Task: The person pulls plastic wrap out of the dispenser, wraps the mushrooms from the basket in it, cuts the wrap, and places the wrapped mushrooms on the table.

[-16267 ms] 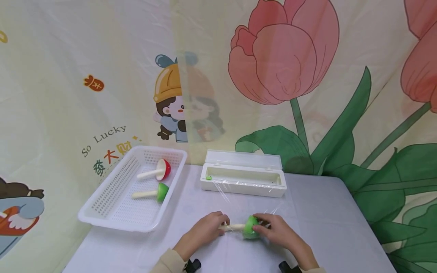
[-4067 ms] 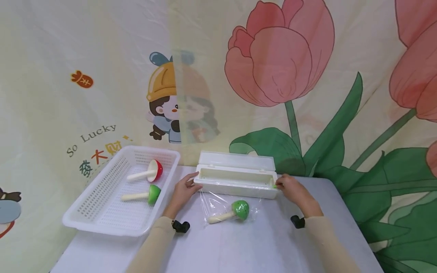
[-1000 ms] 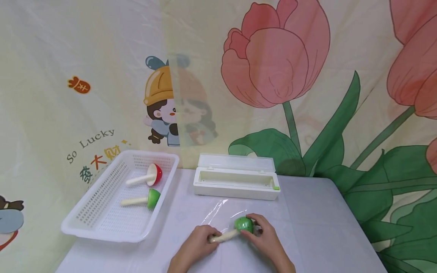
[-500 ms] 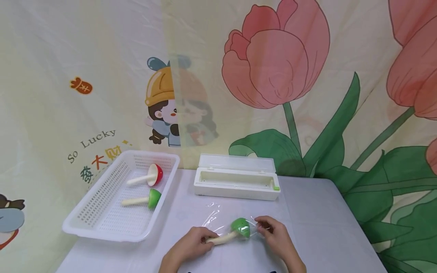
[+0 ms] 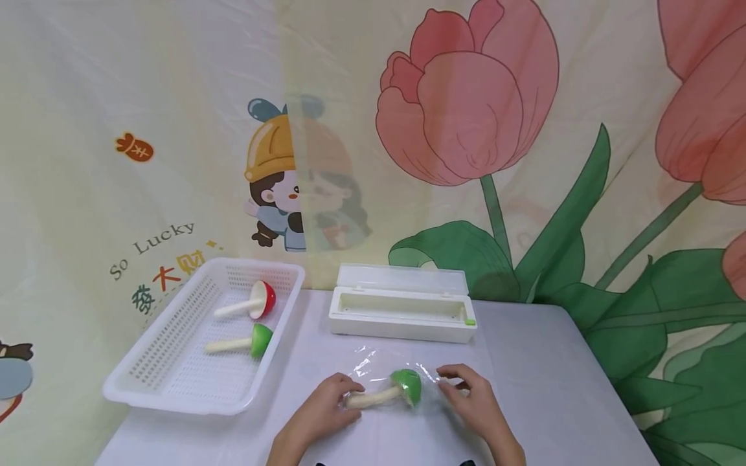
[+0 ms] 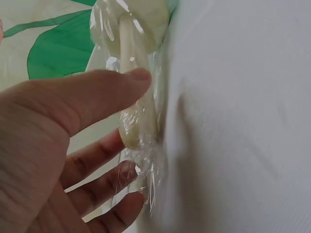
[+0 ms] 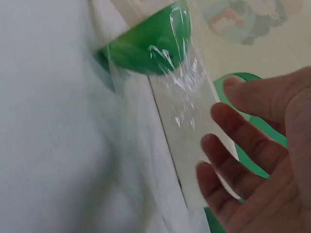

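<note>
A toy mushroom [image 5: 406, 386] with a green cap and cream stem lies on the table, loosely covered in clear plastic wrap [image 5: 364, 362]. My left hand [image 5: 323, 409] holds the wrapped stem's end, thumb on one side and fingers behind; crumpled wrap [image 6: 146, 170] trails past the stem there. Just right of the cap is my right hand [image 5: 473, 400]. Its fingers [image 7: 221, 150] are loosely bent and apart from the film in the right wrist view. Behind them stands a white wrap dispenser [image 5: 402, 328], lid up, its green slider [image 5: 469, 321] at the right end.
A white perforated basket [image 5: 192, 402] stands at the left, holding a red-capped toy mushroom [image 5: 265, 301] and another green-capped one [image 5: 261, 340]. A printed cloth [image 5: 338, 52] hangs behind the table [image 5: 536, 362].
The dispenser's slider went from left end to right, and the film no longer joins the box. Both hands came from the dispenser to the mushroom; the right has since left the cap, moving right.
</note>
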The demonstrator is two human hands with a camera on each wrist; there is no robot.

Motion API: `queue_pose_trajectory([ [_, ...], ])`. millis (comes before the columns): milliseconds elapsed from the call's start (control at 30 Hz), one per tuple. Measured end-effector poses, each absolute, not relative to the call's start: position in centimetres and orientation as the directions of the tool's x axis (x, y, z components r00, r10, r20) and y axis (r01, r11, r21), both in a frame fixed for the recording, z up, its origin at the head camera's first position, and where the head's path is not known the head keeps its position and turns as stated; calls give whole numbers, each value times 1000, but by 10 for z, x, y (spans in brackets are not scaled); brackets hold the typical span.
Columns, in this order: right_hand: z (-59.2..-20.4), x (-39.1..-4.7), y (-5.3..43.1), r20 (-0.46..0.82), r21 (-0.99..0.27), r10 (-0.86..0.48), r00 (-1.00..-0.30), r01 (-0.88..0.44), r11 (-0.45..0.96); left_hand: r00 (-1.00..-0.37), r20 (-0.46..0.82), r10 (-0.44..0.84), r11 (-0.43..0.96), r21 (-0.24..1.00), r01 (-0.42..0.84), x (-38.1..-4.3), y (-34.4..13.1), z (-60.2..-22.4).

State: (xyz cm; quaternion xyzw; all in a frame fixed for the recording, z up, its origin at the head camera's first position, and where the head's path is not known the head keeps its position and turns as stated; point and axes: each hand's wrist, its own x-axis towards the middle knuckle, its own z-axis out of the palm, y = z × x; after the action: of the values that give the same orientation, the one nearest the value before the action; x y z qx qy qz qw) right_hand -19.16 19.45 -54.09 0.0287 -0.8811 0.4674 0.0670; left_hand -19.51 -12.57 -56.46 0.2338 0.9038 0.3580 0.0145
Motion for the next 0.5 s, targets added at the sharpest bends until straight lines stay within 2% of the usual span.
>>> queue_pose_trajectory([
  [100, -541, -192, 201, 29, -798, -32, -999, -43, 601, -898, 158, 410, 668, 618, 414, -194, -125, -566],
  [167, -546, -193, 201, -5, -783, -75, -997, -43, 620, -905, 157, 396, 684, 607, 405, -195, -123, -567],
  [300, -561, -199, 196, 33, -780, -108, -994, -93, 619, -905, 171, 390, 678, 611, 409, -197, -119, -569],
  [500, -572, -206, 192, 97, -785, -71, -993, -120, 608, -916, 149, 374, 653, 659, 374, -196, -123, -566],
])
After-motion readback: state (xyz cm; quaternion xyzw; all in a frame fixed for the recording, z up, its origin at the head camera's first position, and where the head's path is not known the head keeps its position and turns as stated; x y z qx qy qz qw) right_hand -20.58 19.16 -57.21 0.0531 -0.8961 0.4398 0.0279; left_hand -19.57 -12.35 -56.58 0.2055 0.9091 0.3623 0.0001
